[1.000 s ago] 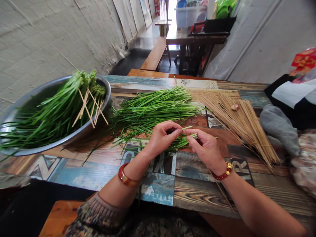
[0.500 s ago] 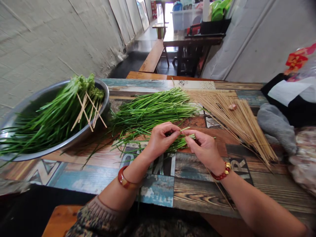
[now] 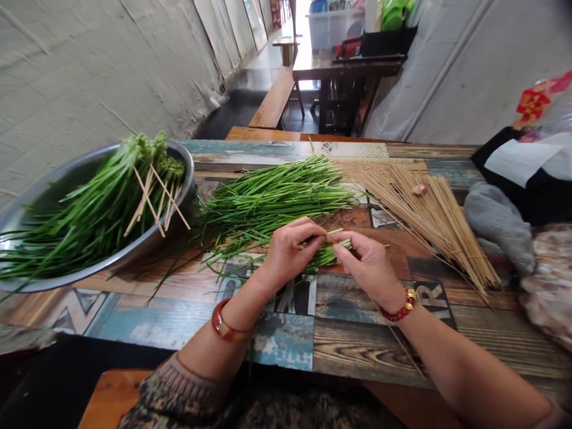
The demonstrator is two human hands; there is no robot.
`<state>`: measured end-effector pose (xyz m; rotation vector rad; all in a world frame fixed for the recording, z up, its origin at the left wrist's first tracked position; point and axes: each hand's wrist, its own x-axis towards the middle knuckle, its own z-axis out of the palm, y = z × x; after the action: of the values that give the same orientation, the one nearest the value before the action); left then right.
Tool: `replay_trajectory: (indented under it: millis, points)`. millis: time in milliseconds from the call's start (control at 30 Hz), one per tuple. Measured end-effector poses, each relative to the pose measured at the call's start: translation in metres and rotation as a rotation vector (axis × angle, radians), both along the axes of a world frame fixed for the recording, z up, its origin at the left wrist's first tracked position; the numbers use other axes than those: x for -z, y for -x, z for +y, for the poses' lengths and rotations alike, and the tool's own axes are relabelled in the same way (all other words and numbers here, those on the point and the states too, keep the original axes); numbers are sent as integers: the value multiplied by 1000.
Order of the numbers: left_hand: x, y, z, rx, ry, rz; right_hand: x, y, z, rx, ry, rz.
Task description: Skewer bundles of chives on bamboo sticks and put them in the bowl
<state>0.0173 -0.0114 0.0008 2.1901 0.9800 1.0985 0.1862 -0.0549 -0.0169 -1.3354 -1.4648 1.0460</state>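
My left hand (image 3: 291, 249) pinches a thin green garlic chive stalk (image 3: 335, 231), its cut end poking out past the fingertips. Opposite it, my right hand (image 3: 364, 259) is closed on a bamboo skewer (image 3: 404, 347), which runs back under the wrist toward the table's front edge. The two sets of fingertips nearly meet, so the skewer's tip is hidden. Beneath both hands lie more chive stalks (image 3: 324, 257). Just beyond is a loose pile of garlic chives (image 3: 281, 196), cut ends to the right.
At left, a metal basin (image 3: 190, 158) holds chive bundles (image 3: 102, 196) with skewers (image 3: 146, 193) through them. A fan of bamboo skewers (image 3: 456, 223) lies at right, beside a grey cloth (image 3: 496, 220) and a bulging plastic bag (image 3: 552, 286). A bench (image 3: 274, 98) stands beyond the table.
The fingertips of both hands have come slightly closer together around the stalk. The view has shifted a little; the pile, basin and loose skewers lie as before.
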Motion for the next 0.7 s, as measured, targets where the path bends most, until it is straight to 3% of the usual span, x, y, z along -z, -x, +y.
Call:
replay_trajectory:
  millis: [200,700]
  points:
    - [-2,-1,-1,-22,40,-10,2,2,-1,12,-20,97]
    - [3,-1,-2,73,74,45,9,4,-2,41,-21,151]
